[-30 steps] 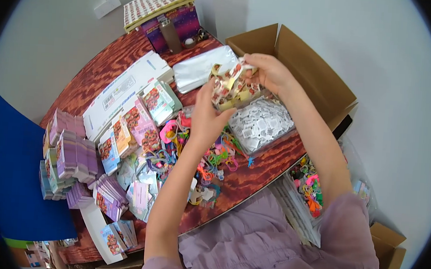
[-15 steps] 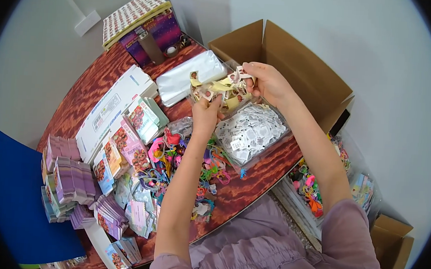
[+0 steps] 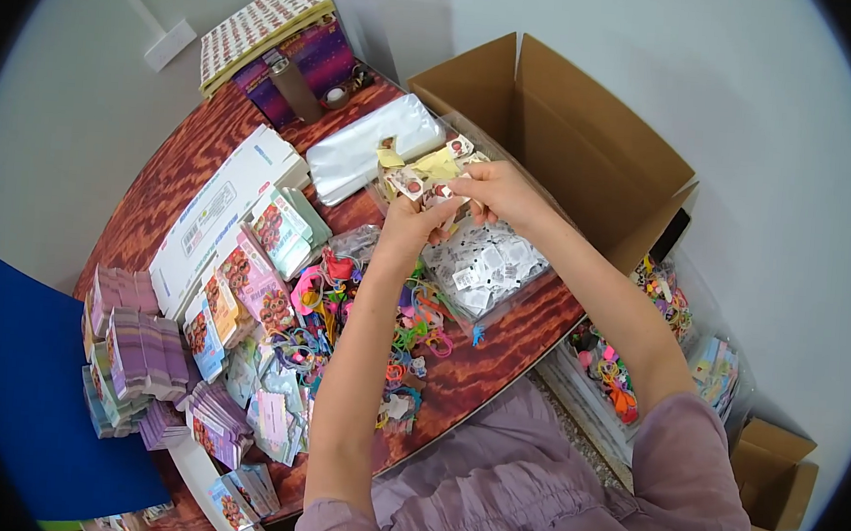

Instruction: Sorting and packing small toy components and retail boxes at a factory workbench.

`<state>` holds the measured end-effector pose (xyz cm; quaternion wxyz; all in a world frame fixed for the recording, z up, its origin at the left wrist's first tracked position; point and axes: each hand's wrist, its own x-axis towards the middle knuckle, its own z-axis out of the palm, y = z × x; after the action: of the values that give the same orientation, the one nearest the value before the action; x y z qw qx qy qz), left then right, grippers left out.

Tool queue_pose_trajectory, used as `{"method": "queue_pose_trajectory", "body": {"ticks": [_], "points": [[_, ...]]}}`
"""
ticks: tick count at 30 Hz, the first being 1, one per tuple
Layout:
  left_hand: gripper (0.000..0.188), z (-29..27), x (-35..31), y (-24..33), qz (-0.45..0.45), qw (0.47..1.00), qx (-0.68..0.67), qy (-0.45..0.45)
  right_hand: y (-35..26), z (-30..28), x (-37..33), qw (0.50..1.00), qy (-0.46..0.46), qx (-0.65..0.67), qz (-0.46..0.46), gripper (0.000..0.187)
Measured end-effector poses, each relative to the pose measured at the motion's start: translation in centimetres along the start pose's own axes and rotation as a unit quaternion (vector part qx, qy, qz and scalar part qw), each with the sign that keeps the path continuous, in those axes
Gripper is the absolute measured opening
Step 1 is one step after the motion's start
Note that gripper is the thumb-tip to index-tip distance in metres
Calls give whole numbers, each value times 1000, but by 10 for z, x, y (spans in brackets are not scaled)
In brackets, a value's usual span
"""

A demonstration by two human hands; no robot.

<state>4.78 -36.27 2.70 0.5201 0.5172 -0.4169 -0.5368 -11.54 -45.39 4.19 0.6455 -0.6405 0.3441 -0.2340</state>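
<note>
Mauve top [image 3: 546, 516], ruched band [image 3: 498, 493], loose sleeves [image 3: 694, 447]
</note>
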Motion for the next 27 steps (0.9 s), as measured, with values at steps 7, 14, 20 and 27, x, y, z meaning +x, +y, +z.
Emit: {"method": "queue_pose_trajectory", "body": {"ticks": [7, 14, 20, 27], "points": [[14, 1, -7, -9, -12, 997, -29, 73, -4, -20, -12, 999, 45, 23, -16, 21], [19, -5, -13, -3, -20, 991, -131, 9, -5, -16, -36, 986, -123, 106, 30, 46], [18, -15, -15, 4, -26, 997, -76, -21, 3, -3, -32, 999, -35, -13, -6, 58], [21, -18, -11, 5, 0, 984, -173, 31, 18, 25, -35, 903, 165, -308, -249, 57]]}}
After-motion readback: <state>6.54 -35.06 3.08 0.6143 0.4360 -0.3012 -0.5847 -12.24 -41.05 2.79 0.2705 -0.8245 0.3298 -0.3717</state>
